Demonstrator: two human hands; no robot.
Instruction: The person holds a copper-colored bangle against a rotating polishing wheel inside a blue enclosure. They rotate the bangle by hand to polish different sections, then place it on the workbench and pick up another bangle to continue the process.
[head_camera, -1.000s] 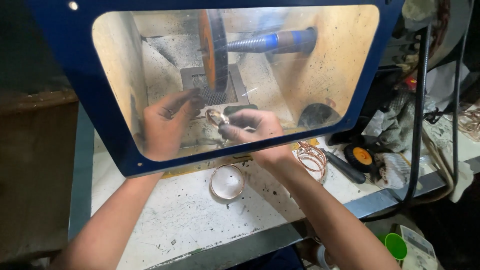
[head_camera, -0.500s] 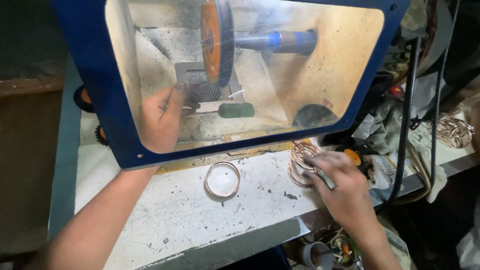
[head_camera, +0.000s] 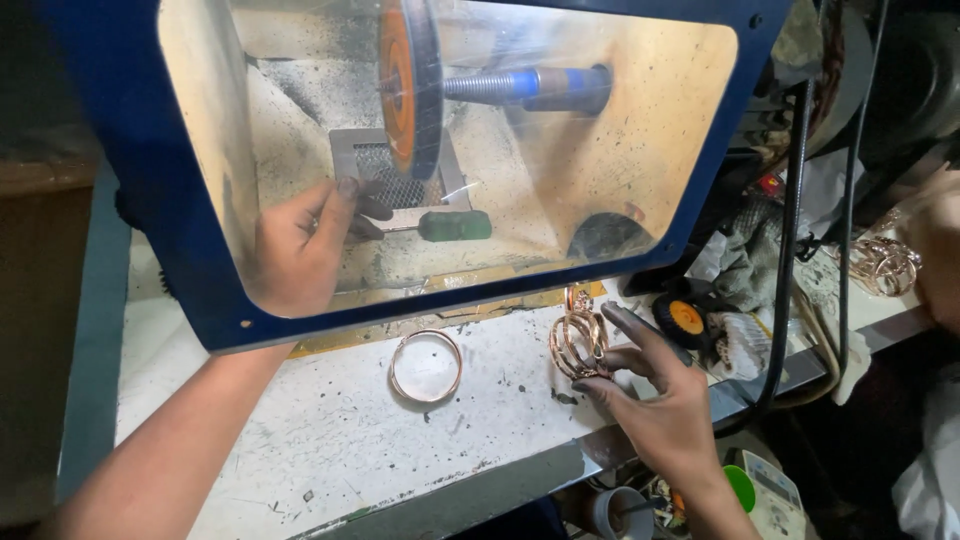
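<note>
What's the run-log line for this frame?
left hand: inside hood, by buffing wheel | right hand: open, touching bangle stack | single bangle: on bench

Your left hand (head_camera: 300, 245) reaches forward on an outstretched forearm, fingers loosely curled and dark at the tips; through the haze it seems to grip nothing. Your right hand (head_camera: 655, 400) is spread, palm down, soiled fingers (head_camera: 630, 330) extended apart.

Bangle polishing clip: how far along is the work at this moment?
Done, apparently: one bangle lies alone on the bench. In hand: the right hand touches the bangle stack; the left hand waits empty inside the hood, by the wheel. Left: the stack, and more bangles far right.
</note>
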